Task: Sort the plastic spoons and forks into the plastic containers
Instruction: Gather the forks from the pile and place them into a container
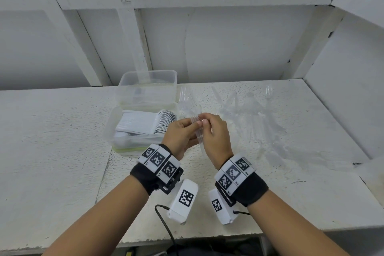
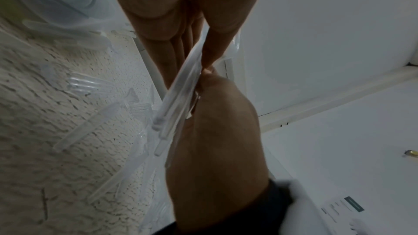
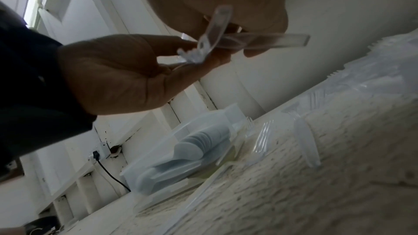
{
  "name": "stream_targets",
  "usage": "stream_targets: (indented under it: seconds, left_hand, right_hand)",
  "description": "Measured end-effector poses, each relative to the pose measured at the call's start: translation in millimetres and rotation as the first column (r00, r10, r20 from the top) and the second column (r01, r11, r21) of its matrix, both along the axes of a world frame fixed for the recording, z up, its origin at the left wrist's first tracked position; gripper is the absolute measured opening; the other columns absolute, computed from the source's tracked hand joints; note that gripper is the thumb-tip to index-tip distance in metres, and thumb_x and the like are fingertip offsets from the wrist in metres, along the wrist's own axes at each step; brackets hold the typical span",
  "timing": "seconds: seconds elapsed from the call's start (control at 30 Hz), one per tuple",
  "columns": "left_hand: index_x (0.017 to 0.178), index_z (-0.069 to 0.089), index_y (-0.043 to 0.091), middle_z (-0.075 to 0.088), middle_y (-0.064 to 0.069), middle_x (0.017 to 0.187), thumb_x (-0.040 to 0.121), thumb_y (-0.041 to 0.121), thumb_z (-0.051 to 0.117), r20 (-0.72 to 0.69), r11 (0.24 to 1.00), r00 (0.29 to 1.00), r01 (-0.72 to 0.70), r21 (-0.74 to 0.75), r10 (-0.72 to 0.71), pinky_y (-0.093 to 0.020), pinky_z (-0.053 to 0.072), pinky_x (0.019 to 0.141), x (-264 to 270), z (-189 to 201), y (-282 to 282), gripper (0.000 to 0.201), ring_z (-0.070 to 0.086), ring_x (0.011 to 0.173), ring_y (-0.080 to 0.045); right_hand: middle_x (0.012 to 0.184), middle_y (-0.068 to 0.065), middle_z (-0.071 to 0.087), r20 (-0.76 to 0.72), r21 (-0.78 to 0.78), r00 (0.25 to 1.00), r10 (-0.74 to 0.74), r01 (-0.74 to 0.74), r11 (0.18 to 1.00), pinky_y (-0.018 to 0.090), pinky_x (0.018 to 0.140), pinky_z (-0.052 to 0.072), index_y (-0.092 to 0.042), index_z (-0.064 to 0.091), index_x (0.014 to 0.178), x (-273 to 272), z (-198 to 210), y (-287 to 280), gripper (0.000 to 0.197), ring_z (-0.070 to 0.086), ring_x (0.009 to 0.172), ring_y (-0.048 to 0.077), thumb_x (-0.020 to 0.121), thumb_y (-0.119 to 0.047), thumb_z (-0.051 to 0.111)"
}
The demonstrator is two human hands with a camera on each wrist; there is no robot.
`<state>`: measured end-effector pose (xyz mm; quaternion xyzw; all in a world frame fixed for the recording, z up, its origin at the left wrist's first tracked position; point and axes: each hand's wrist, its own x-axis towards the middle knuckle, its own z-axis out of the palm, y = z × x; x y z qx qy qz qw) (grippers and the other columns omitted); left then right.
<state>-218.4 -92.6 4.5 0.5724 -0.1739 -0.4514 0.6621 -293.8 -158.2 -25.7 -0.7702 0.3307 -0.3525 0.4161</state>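
Both hands meet above the white table [image 1: 62, 141], just right of the containers. My left hand [image 1: 194, 126] and right hand [image 1: 204, 124] each pinch a small bunch of clear plastic forks [image 1: 199, 133]. In the left wrist view the bunch's handles [image 2: 178, 96] fan downward between the fingers. The right wrist view shows tines by the left hand's fingertips and one handle [image 3: 260, 41] sticking out sideways. The near container [image 1: 110, 129] holds stacked white spoons [image 1: 145, 122]. Behind it, the far container [image 1: 145, 77] looks nearly empty. Loose clear forks [image 1: 245, 106] lie scattered to the right.
A few more clear forks [image 1: 188, 98] lie beside the far container. The table ends at a white wall behind and a raised ledge [image 1: 342, 120] on the right. White marker boxes [image 1: 182, 201] and cables hang under my wrists near the front edge.
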Motion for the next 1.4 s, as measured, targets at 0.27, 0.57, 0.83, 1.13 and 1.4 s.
stream_targets:
  seconds: [0.27,0.57,0.83,1.13,1.4]
  left_hand:
    - [0.084,0.064,0.004,0.067,-0.005,0.068,0.09,0.003,0.055,-0.013,0.999,0.999,-0.036,0.013,0.037,-0.021,0.054,0.055,1,-4,-1,0.012,0.066,0.06,-0.012]
    - [0.085,0.066,0.005,0.068,-0.007,0.075,0.089,0.004,0.058,0.08,0.997,0.994,-0.071,0.028,0.069,-0.022,0.055,0.06,-1,-7,-2,0.009,0.067,0.064,-0.011]
    - [0.081,0.06,0.008,0.06,0.006,0.049,0.095,0.007,0.048,-0.041,1.0,0.999,-0.012,-0.006,0.012,-0.018,0.051,0.05,6,-2,0,0.018,0.059,0.047,-0.004]
    - [0.091,0.065,0.002,0.068,-0.008,0.077,0.094,0.005,0.049,0.015,0.996,0.996,0.09,0.029,-0.09,-0.02,0.054,0.06,11,-7,-2,0.017,0.067,0.066,-0.013]
    - [0.095,0.065,0.004,0.069,-0.01,0.087,0.093,0.004,0.052,0.149,0.995,0.985,0.074,0.072,-0.084,-0.022,0.056,0.069,9,-10,-3,0.014,0.068,0.074,-0.013]
  right_hand:
    - [0.104,0.003,0.045,0.019,-0.013,0.999,-0.032,0.032,0.999,0.002,0.08,0.04,-0.003,0.064,0.112,4,-5,1,0.025,0.052,0.093,0.012,0.095,-0.006,0.047]
    - [0.108,0.004,0.058,-0.193,-0.128,0.973,-0.125,0.102,0.987,0.018,0.069,0.039,-0.016,0.06,0.122,-3,8,0,0.03,0.053,0.079,0.01,0.096,-0.021,0.047]
    - [0.098,0.003,0.052,-0.291,-0.166,0.956,0.045,-0.096,0.981,0.021,0.071,0.044,-0.025,0.047,0.136,-6,9,5,0.038,0.055,0.079,0.014,0.098,-0.027,0.041]
    - [0.141,0.003,0.047,-0.186,0.218,0.951,0.248,-0.207,0.954,0.006,0.089,0.027,-0.018,0.032,0.144,-14,18,-1,0.043,0.043,0.129,0.013,0.102,-0.022,0.031]
    - [0.133,0.013,0.049,-0.325,0.077,0.923,0.207,-0.192,0.978,0.033,0.1,0.042,-0.017,0.027,0.146,-13,11,-2,0.048,0.049,0.122,0.025,0.099,-0.024,0.033]
